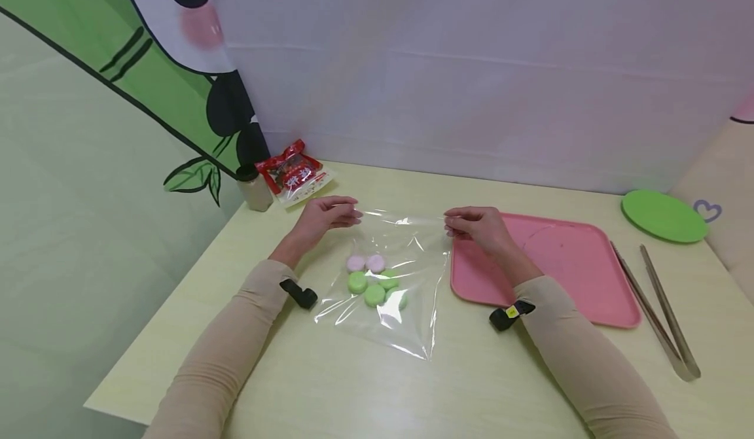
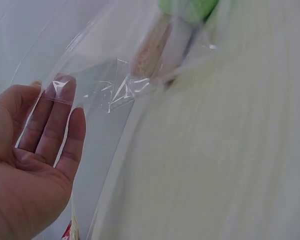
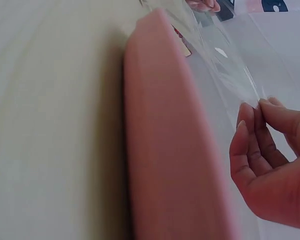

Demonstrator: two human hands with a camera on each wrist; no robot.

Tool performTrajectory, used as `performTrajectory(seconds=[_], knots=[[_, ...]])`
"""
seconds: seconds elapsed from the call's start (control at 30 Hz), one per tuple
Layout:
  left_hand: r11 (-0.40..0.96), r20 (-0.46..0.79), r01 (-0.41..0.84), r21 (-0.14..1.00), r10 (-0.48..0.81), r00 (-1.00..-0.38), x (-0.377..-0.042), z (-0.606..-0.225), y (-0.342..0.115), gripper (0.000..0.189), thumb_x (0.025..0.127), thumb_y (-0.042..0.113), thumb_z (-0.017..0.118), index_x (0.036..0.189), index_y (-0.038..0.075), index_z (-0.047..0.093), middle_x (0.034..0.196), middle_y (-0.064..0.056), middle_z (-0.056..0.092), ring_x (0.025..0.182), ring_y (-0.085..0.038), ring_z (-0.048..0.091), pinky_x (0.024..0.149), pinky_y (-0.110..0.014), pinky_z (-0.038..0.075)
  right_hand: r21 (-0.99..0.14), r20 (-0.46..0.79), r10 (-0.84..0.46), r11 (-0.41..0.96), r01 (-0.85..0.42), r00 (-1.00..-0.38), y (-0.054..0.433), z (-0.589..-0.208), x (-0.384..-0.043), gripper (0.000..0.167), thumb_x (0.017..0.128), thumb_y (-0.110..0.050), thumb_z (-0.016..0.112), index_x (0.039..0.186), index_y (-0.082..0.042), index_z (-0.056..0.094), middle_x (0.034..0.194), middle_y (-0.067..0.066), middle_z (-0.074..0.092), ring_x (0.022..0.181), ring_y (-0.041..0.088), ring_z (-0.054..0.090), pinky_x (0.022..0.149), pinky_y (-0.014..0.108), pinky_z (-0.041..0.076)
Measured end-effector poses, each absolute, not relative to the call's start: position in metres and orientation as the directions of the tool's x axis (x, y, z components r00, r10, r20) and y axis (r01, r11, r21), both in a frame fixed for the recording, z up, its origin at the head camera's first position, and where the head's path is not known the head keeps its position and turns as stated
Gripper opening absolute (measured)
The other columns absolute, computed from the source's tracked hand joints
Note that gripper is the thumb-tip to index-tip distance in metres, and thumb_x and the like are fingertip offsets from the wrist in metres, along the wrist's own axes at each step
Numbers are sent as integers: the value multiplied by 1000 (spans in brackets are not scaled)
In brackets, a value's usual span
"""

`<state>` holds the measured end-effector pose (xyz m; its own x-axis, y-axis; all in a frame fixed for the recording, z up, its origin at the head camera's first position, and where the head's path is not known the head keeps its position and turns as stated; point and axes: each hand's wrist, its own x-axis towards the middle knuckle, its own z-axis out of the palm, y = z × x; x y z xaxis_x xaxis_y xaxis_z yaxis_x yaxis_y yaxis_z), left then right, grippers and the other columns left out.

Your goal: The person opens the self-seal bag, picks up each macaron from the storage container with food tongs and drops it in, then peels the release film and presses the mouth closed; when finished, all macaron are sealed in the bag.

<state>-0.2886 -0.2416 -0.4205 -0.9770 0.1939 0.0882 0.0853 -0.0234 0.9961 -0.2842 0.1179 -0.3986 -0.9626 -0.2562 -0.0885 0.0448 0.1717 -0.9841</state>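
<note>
A clear plastic bag (image 1: pixel 412 334) is stretched between both hands above the table. My left hand (image 1: pixel 321 222) pinches its upper left corner, and in the left wrist view several fingers (image 2: pixel 50 125) lie behind the film. At the opposite corner my right hand (image 1: pixel 482 228) holds the edge between thumb and fingertips, as the right wrist view also shows. Inside the bag are two round lilac pieces (image 1: pixel 375 263) and several round green pieces (image 1: pixel 357 282), grouped near its middle. They look like small macarons, partly hidden by glare on the film.
A pink tray (image 1: pixel 565 262) lies under and beyond the right forearm. Metal tongs (image 1: pixel 671 324) rest at its right side, with a green round plate (image 1: pixel 665 216) farther back. At the back left stand a dark-lidded jar (image 1: pixel 255 192) and a red snack packet (image 1: pixel 294 174).
</note>
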Motion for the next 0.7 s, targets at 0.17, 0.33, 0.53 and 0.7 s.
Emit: performTrajectory(seconds=[0.17,0.33,0.53,0.7], knots=[[95,115,129,987,143,-983,-289,-419,-243,27,99,13,64,120,-3,70,104,-12,74,84,-16,67,77,-27,57,-965,-79,-232,263,16,-969,120,-399,-283,30,96,-15,70,123,-1,70,110,8,73,90,17,65,82,34,57],[70,59,69,995,139,-989,-287,-415,-246,26,99,15,65,119,-2,70,72,-1,64,57,-9,51,49,-20,37,-959,-89,-209,281,28,-974,118,-397,-276,33,94,-19,72,122,-4,72,94,1,72,69,13,51,58,23,43],[-102,-74,-101,990,235,-969,-283,-412,-249,28,104,10,53,126,-7,58,86,-6,76,69,-14,72,52,-18,49,-986,-157,-276,97,135,-948,115,-397,-270,44,95,-11,70,132,8,59,90,5,77,49,6,44,45,18,35],[-123,-106,-146,982,286,-952,-279,-410,-250,38,107,17,48,131,-12,50,104,-9,76,87,-20,74,68,-26,58,-979,-204,-311,39,202,-928,114,-399,-264,48,95,-10,69,137,9,54,103,5,76,53,7,48,47,18,37]])
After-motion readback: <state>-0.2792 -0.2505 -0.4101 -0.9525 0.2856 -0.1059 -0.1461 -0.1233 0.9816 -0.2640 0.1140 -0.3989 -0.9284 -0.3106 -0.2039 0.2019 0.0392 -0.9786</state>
